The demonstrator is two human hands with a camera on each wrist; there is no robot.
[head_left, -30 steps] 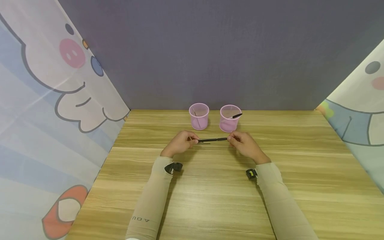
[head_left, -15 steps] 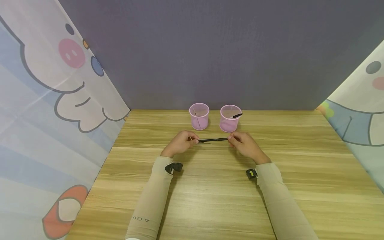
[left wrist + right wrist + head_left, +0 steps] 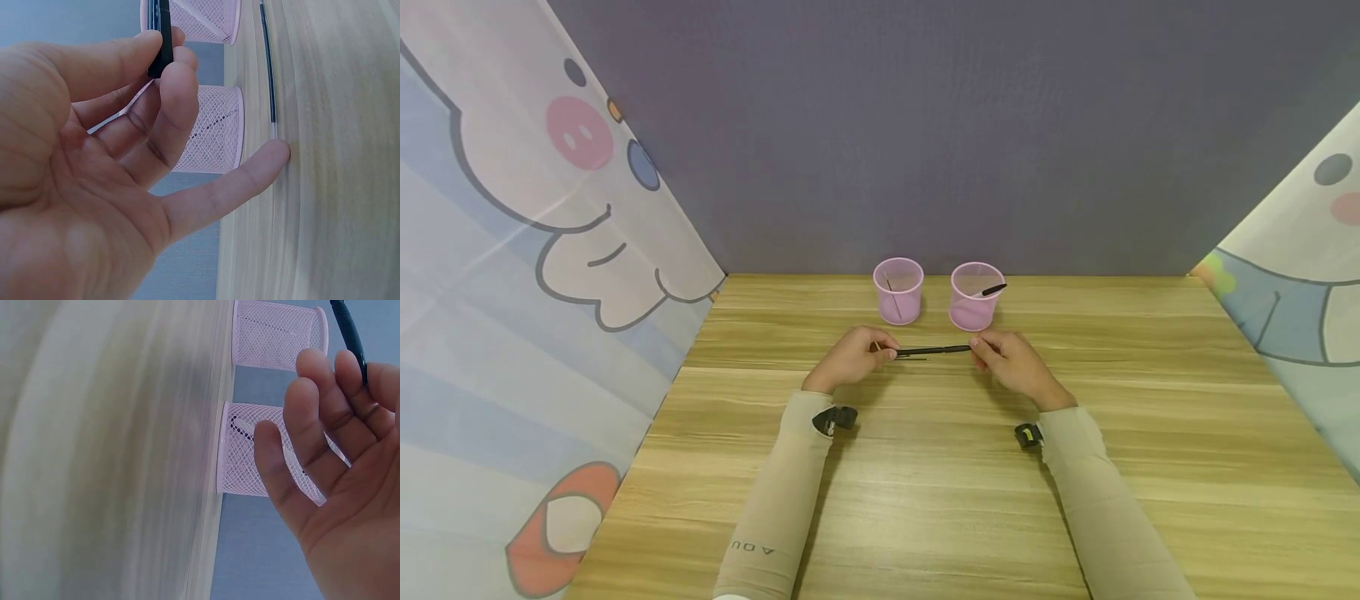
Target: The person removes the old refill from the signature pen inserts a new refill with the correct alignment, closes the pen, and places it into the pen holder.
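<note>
A slim black pen (image 3: pixel 928 351) is held level above the table between both hands. My left hand (image 3: pixel 852 358) pinches one end of it between thumb and fingers, and its little finger reaches down by the clear end of a thin pen refill (image 3: pixel 269 69). Whether that fingertip touches the refill I cannot tell. At the pen's other end, my right hand (image 3: pixel 1015 367) pinches the tapered part with thumb and index finger; its remaining fingers are loosely bent. The refill lies on the wood just below the pen, partly hidden by the left hand in the head view.
Two pink mesh cups stand behind the hands. The left cup (image 3: pixel 898 313) contains a thin dark stick (image 3: pixel 892 296). From the right cup (image 3: pixel 972 317) leans a pen with a black end (image 3: pixel 994 289). A grey wall (image 3: pixel 955 150) rises at the table's back edge.
</note>
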